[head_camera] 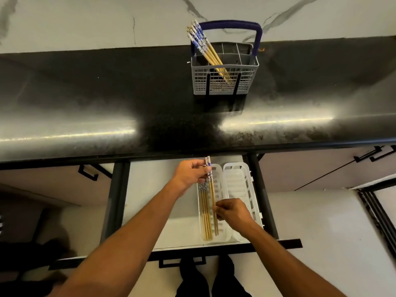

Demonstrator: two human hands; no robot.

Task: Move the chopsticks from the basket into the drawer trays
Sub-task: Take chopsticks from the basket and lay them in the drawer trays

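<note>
Head view looks down on an open drawer (120, 211) under a black countertop (107, 93); two white slotted trays lie side by side in its right part, the left tray (218, 189) and the right tray (240, 185), their long sides touching; the left hand (190, 174) is curled around the blue-and-white patterned tops of a pair of chopsticks (212, 194), thumb and fingers closed on them near the far end of the left tray; the right hand (233, 212) pinches the same pair lower down, on the bare wooden shafts, fingertips (216, 210) pressed to the sticks about midway along their length; so the pair runs lengthwise over the left tray, held at both ends of its middle stretch, with the thin tips pointing toward the person and reaching past the right hand; whether the tips touch the tray floor cannot be told; just left of the held pair, more chopsticks (204, 213) already lie flat in the same tray, parallel to it, patterned ends away from the person; the right tray holds nothing visible; well apart on the countertop stands a grey cutlery basket (246, 82) with a blue handle (229, 24); a bundle of chopsticks (201, 41) leans in its left compartment, patterned ends up and tilted leftward.
</note>
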